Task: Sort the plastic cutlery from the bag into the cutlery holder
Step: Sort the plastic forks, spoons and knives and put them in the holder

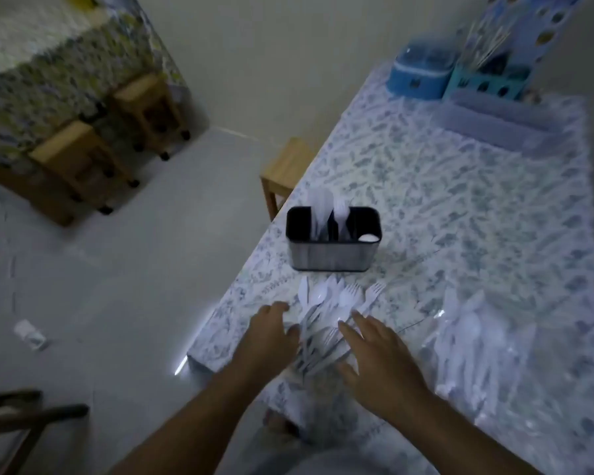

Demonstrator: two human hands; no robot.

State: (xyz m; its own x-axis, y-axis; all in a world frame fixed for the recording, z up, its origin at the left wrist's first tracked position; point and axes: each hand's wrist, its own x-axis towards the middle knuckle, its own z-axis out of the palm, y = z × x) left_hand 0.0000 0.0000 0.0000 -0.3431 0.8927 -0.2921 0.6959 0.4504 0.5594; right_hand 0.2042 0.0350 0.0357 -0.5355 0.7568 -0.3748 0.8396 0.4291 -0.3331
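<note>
- Near table [426, 186] front-left corner: loose plastic cutlery [326, 313] piled between left hand [271, 332] and right hand [379, 351]
- Both hands spread flat, gripping nothing, flanking pile
- Beyond pile: cutlery holder [333, 250]; bag [474, 341] to right

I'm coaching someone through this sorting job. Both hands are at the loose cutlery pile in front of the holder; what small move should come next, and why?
Probably pinch one fork from the pile with the right hand. Both the right hand and the left hand look open, flanking the pile and holding nothing, and the cutlery holder just beyond already has pieces standing in two compartments.
</note>
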